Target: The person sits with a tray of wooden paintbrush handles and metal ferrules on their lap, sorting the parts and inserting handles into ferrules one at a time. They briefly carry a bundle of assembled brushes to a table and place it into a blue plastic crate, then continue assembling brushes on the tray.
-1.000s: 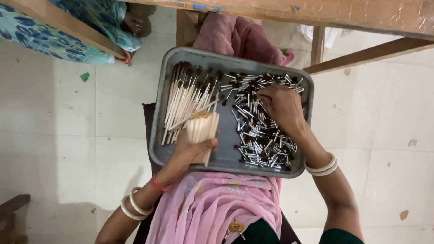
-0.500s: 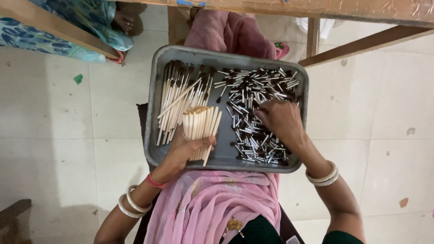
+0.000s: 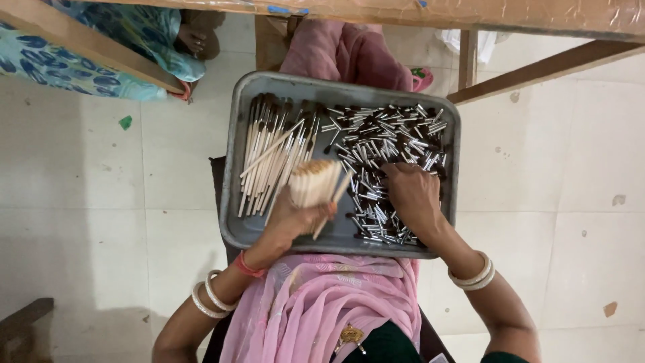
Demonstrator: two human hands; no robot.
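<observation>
- On my lap sits the biggest thing, a grey metal tray with a raised rim (image 3: 232, 168). It looks stiff and a bit heavy, so I would hold it by the rim on both sides.
- Under the tray I see my soft pink cloth (image 3: 322, 309). It is floppy and could let the tray slide, I think.
- At the right half of the tray lies a messy heap of little silver and dark tubes (image 3: 383, 141). They look light, hard and smooth, so I think they roll and slip. I would pinch one by its middle.
- Along the left side of the tray lies a row of long pale thin sticks with dark tips (image 3: 262, 158). They look light and easy to snap, so I would lift them gently near the middle.
- My left hand (image 3: 295, 218) is curled tight around a bunch of pale sticks (image 3: 314, 181), held just over the tray's middle. The bunch fans out at the top, and one stick pokes out sideways. I would grip low and snug so none slide out.
- My right hand (image 3: 413, 198) rests on the heap of tubes with its fingers bent down into them. I cannot tell if it has one pinched.
</observation>
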